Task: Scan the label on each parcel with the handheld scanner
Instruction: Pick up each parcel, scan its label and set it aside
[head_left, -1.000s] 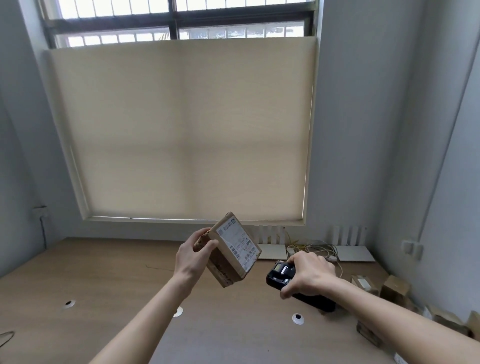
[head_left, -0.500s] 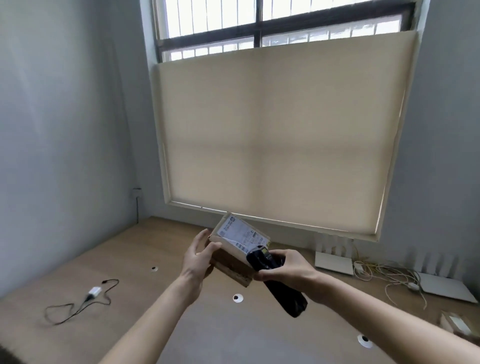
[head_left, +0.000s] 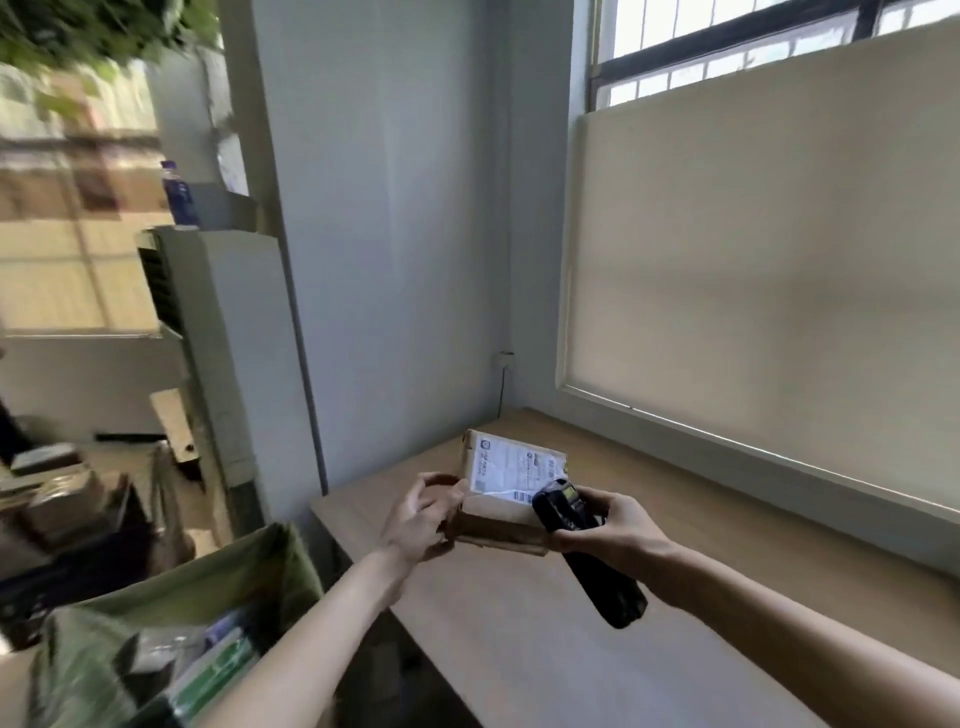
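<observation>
Head view: your left hand (head_left: 415, 519) is curling its fingers and thumb around the left end of a small cardboard parcel (head_left: 498, 512), pinching it between thumb above and fingers below, while your right hand (head_left: 605, 525) is wrapping its fingers around the upper body of the black handheld scanner (head_left: 587, 551), thumb lying on its near side. You are holding the parcel in the air above the near corner of the wooden table (head_left: 519, 623), its white label (head_left: 511, 470) tilted up toward you, and you are pointing the scanner's head at the label's lower right corner, just beside it or touching; which of the two cannot be told.

The parcel is looking light and fairly stiff, since one hand is carrying it by an end, though its brown board is appearing creased and soft at the edges, so you are best gripping it by the short sides, clear of the label. The scanner is looking hard, smooth and heavier toward its long handle, which is hanging down past your palm. To your lower left a green sack (head_left: 208, 597) is standing open with packets inside.
</observation>
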